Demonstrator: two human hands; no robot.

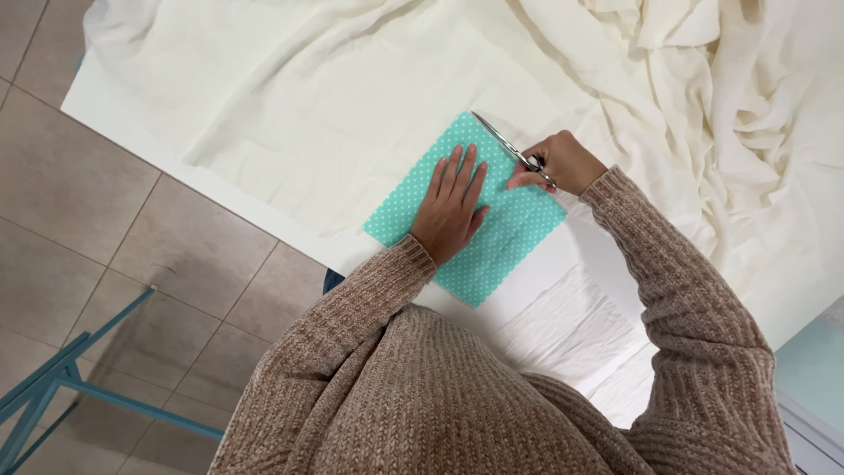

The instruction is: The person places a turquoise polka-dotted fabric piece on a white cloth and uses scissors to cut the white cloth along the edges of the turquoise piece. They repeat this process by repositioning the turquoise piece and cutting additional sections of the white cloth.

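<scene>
A teal rectangle with white dots (501, 237) lies on cream fabric (352, 97) spread over a white table (123, 114). My left hand (450, 207) rests flat on the teal piece, fingers spread and pointing up the table. My right hand (564, 163) grips a pair of metal scissors (505, 141) at the piece's upper right edge. The blades point toward the upper left along that edge. Both arms wear a brown knitted sweater.
The cream fabric bunches into deep folds (747, 97) at the right. A crinkled white sheet (571, 325) lies at the table's near edge. Beige floor tiles (114, 264) and a blue metal frame (70, 378) show at the left.
</scene>
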